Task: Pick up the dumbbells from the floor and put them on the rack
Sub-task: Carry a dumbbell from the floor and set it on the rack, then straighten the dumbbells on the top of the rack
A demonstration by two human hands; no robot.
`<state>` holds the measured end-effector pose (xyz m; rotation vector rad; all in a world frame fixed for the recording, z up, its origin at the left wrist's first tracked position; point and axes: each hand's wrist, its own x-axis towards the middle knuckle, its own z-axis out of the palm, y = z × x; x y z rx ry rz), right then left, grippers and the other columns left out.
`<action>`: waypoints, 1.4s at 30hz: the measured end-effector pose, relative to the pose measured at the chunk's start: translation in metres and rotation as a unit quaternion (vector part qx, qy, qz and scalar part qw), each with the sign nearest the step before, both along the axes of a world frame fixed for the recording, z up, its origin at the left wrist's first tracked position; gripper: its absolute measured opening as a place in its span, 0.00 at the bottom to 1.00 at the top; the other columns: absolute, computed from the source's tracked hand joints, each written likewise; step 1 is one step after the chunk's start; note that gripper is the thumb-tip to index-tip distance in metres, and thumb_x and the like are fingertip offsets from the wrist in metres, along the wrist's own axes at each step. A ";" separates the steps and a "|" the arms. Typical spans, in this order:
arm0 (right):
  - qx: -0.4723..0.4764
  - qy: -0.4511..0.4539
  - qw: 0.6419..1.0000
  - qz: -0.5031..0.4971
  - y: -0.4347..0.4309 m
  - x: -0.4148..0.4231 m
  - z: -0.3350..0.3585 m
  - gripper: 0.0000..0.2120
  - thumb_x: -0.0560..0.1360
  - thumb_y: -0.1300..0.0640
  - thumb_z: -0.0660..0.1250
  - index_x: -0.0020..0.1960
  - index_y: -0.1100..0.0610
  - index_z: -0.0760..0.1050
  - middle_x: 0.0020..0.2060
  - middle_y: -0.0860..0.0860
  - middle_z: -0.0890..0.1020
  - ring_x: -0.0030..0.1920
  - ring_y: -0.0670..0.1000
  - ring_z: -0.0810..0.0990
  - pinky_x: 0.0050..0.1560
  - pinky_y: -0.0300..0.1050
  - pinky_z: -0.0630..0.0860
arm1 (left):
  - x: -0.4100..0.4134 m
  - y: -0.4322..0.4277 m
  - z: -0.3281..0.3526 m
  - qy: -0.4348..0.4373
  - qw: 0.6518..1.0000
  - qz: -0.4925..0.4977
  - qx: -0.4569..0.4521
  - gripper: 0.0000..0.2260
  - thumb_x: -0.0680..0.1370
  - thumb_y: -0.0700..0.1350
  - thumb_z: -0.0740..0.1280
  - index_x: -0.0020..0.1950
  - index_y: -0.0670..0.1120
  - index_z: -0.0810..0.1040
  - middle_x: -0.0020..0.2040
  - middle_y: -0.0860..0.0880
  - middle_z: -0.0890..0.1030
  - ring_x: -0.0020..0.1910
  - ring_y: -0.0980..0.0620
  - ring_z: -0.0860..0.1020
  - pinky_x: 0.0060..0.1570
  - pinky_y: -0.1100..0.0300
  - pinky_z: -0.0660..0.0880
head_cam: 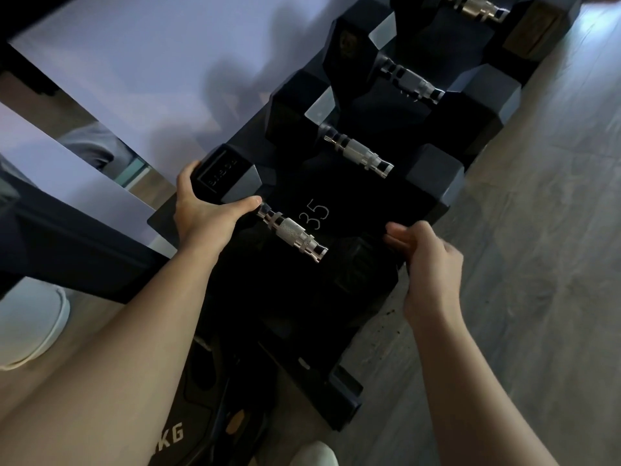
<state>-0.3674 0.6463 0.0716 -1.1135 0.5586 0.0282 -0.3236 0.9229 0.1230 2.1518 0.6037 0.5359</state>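
A black hex dumbbell with a knurled chrome handle lies on the black rack, beside the white number 35. My left hand wraps its far-left head, thumb toward the handle. My right hand curls over its near-right head, which is dark and hard to make out. Further along the rack sit three more hex dumbbells: one just beyond, another past it, and a third at the top edge.
The grey wood floor runs along the right of the rack. A pale wall with mirror strips is on the left. A black item marked KG lies below the rack near my white shoes.
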 end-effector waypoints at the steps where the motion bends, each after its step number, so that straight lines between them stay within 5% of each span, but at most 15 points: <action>1: -0.030 -0.030 0.999 0.002 0.003 0.002 0.004 0.11 0.68 0.53 0.66 0.38 0.46 0.87 0.44 0.45 0.89 0.44 0.43 0.85 0.47 0.39 0.75 | 0.000 -0.001 0.001 0.002 1.000 -0.003 -0.001 0.45 0.52 0.58 0.83 0.64 0.69 0.65 0.61 0.56 0.76 0.58 0.53 0.76 0.46 0.66 0.73; 4: -0.126 -0.100 0.986 0.041 0.019 -0.003 0.006 0.12 0.72 0.56 0.66 0.42 0.43 0.86 0.54 0.39 0.85 0.39 0.40 0.82 0.40 0.38 0.76 | -0.002 -0.002 0.002 0.002 1.000 -0.015 0.005 0.46 0.53 0.58 0.83 0.68 0.65 0.64 0.63 0.55 0.75 0.59 0.53 0.76 0.46 0.69 0.72; 7: -0.222 -0.110 0.963 0.103 0.031 -0.015 -0.009 0.12 0.78 0.54 0.65 0.57 0.47 0.84 0.63 0.39 0.79 0.62 0.49 0.79 0.62 0.55 0.77 | -0.006 -0.007 -0.001 -0.016 1.000 -0.021 -0.003 0.47 0.57 0.57 0.82 0.72 0.61 0.63 0.66 0.54 0.74 0.61 0.55 0.75 0.48 0.71 0.70; 9: -0.262 -0.112 0.954 0.099 0.035 -0.019 -0.014 0.14 0.79 0.51 0.63 0.61 0.49 0.82 0.64 0.42 0.79 0.68 0.46 0.74 0.70 0.54 0.71 | -0.008 -0.013 -0.005 -0.037 0.999 -0.015 -0.018 0.46 0.60 0.56 0.82 0.73 0.60 0.62 0.68 0.53 0.72 0.63 0.55 0.74 0.50 0.72 0.70; 14: -0.265 -0.119 0.952 0.100 0.037 -0.021 -0.012 0.15 0.80 0.50 0.63 0.63 0.49 0.81 0.61 0.43 0.81 0.67 0.43 0.74 0.70 0.46 0.69 | -0.012 -0.024 -0.005 -0.064 0.998 0.001 -0.029 0.39 0.69 0.56 0.77 0.76 0.57 0.61 0.69 0.50 0.72 0.64 0.54 0.74 0.49 0.73 0.70; 16: -0.248 -0.119 0.955 0.112 0.032 -0.023 -0.011 0.14 0.80 0.51 0.63 0.63 0.51 0.81 0.60 0.45 0.82 0.63 0.44 0.76 0.66 0.44 0.71 | -0.016 -0.033 -0.004 -0.076 0.996 0.029 -0.039 0.38 0.72 0.54 0.75 0.78 0.55 0.60 0.72 0.51 0.71 0.66 0.53 0.73 0.50 0.74 0.69; 18: -0.221 -0.109 0.963 0.112 0.025 -0.025 -0.009 0.13 0.80 0.52 0.64 0.61 0.51 0.82 0.48 0.46 0.84 0.47 0.43 0.79 0.50 0.40 0.75 | -0.020 -0.047 -0.001 -0.086 0.992 0.074 -0.045 0.36 0.75 0.50 0.73 0.79 0.52 0.60 0.75 0.50 0.67 0.70 0.52 0.70 0.57 0.72 0.67; 21: -0.213 -0.085 0.971 0.070 0.003 -0.024 -0.005 0.11 0.79 0.54 0.65 0.57 0.52 0.84 0.32 0.42 0.80 0.25 0.39 0.74 0.29 0.29 0.67 | -0.023 -0.087 0.007 -0.112 0.987 0.109 -0.041 0.30 0.77 0.45 0.69 0.78 0.49 0.64 0.78 0.45 0.63 0.73 0.48 0.67 0.65 0.64 0.67; 24: -0.233 -0.080 0.969 0.010 -0.031 -0.025 0.007 0.10 0.79 0.55 0.65 0.54 0.52 0.85 0.35 0.42 0.84 0.32 0.38 0.77 0.35 0.29 0.70 | -0.026 -0.148 0.015 -0.162 0.981 0.093 -0.050 0.24 0.76 0.40 0.67 0.73 0.46 0.71 0.73 0.43 0.69 0.70 0.47 0.70 0.59 0.71 0.67; 28: -0.266 -0.088 0.957 -0.078 -0.091 -0.031 0.027 0.10 0.79 0.56 0.66 0.54 0.52 0.85 0.45 0.44 0.86 0.46 0.37 0.81 0.51 0.37 0.75 | -0.029 -0.241 0.019 -0.162 0.982 -0.039 -0.092 0.19 0.78 0.41 0.67 0.70 0.48 0.73 0.69 0.46 0.74 0.65 0.51 0.73 0.62 0.55 0.73; 33: -0.326 -0.085 0.917 -0.217 -0.180 -0.053 0.057 0.10 0.79 0.57 0.66 0.57 0.53 0.84 0.51 0.46 0.86 0.57 0.47 0.82 0.63 0.45 0.75 | -0.038 -0.364 0.030 -0.153 0.948 -0.225 -0.163 0.16 0.77 0.41 0.68 0.66 0.44 0.77 0.62 0.46 0.79 0.56 0.52 0.78 0.51 0.67 0.75; 36: -0.384 -0.060 0.880 -0.275 -0.239 -0.078 0.087 0.13 0.79 0.57 0.66 0.63 0.54 0.80 0.60 0.50 0.84 0.62 0.50 0.79 0.68 0.50 0.73 | -0.060 -0.428 0.046 -0.119 0.914 -0.364 -0.134 0.15 0.76 0.45 0.70 0.63 0.47 0.79 0.58 0.50 0.81 0.53 0.53 0.80 0.53 0.59 0.77; 42: -0.526 0.000 0.813 -0.249 -0.320 -0.143 0.199 0.18 0.78 0.60 0.67 0.67 0.60 0.77 0.66 0.56 0.80 0.68 0.57 0.74 0.68 0.36 0.63 | -0.113 -0.500 0.139 -0.107 0.852 -0.511 -0.040 0.15 0.75 0.45 0.72 0.60 0.44 0.81 0.56 0.46 0.83 0.52 0.49 0.80 0.55 0.54 0.75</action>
